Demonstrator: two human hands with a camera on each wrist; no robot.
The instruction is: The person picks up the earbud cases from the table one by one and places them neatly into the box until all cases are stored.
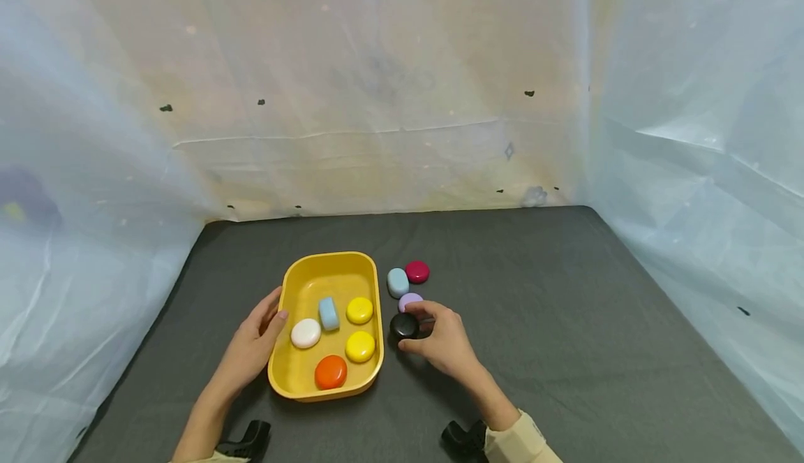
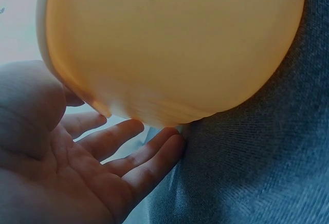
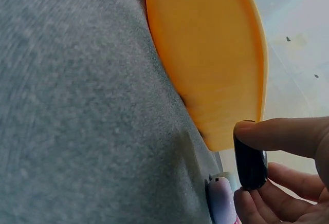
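Between the thumb and fingers of my right hand (image 1: 448, 341) is a black rounded disc (image 3: 250, 163), pinched on edge. In the head view it is just outside the right wall of a yellow tray (image 1: 379, 288). My left hand (image 1: 254, 344) rests at the tray's left side, its thumb by the rim and its loosely extended fingertips against the outer wall. In the tray lie a white disc (image 1: 306, 334), a light blue block (image 1: 329, 313), two yellow discs (image 1: 360, 310) and an orange disc (image 1: 331, 372).
Beyond the right hand, a lavender piece (image 1: 410, 301), a light blue piece (image 1: 398, 283) and a crimson disc (image 1: 417, 272) lie on the dark grey cloth (image 1: 534, 295). Pale plastic sheeting (image 1: 389, 86) hangs behind the table and at both sides.
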